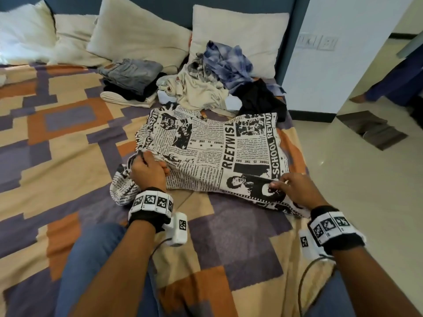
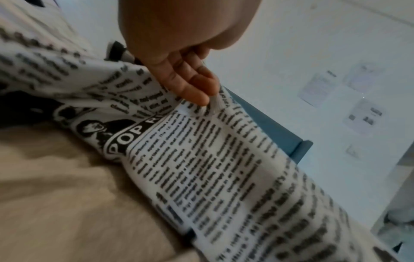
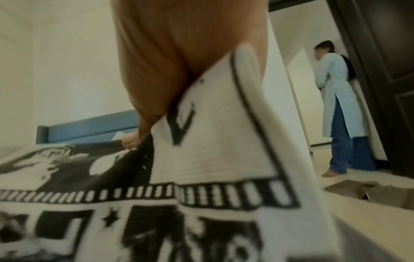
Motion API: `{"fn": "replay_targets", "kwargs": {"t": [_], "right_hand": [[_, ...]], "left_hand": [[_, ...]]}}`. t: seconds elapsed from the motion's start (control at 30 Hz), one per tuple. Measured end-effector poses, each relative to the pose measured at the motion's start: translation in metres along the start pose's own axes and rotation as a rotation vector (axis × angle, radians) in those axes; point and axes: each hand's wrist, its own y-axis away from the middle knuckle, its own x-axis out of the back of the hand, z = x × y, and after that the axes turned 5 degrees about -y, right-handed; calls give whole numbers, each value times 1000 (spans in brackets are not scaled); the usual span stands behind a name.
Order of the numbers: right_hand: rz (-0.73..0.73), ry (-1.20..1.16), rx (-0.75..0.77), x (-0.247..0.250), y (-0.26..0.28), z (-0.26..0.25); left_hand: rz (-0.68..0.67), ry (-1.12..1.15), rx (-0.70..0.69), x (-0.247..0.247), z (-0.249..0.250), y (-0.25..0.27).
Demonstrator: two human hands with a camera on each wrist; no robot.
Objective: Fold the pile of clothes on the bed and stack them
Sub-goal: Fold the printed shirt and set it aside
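The newsprint shirt (image 3: 201, 159) hides the right hand (image 3: 170, 58) fingertips; its print is blurred

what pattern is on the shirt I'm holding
Black-and-white newspaper print on the shirt, clearest in the head view.

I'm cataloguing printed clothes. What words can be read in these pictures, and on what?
All on the newspaper-print shirt, pinched by the left hand and the right hand:
"REETWIS", cut off at a fold
"-SCHOOL REVIVA", cut off
"TODAY IS THE DAY", printed twice
"POP", left wrist view
Column text: too small or blurred.
Wristband markers: patterns, no words.
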Motion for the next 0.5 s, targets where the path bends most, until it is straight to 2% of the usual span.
{"fn": "replay_targets", "kwargs": {"t": [0.07,0.17,0.27,0.33,0.37,0.43,0.5], "right_hand": [[-12,79,23,10,-35,3],[-9,213,135,17,-89,9],[97,448,136,11,-116,1],[149,592,148,-4,-116,-7],[171,564,158,-12,-109,-13],[210,282,112,-38,-92,-13],[284,18,37,-64,-66,-8]], "left_hand": [[-38,-208,-129,-16,0,-27],[-126,-563,-278,-38,7,-61],[-375,-726,-404,-60,9,-83],[-536,-792,-427,-65,1,-91],[-559,-816,-426,-62,-6,-92],[-523,-804,-400,-47,-23,-89],[-399,-734,-275,-24,-42,-79]]}}
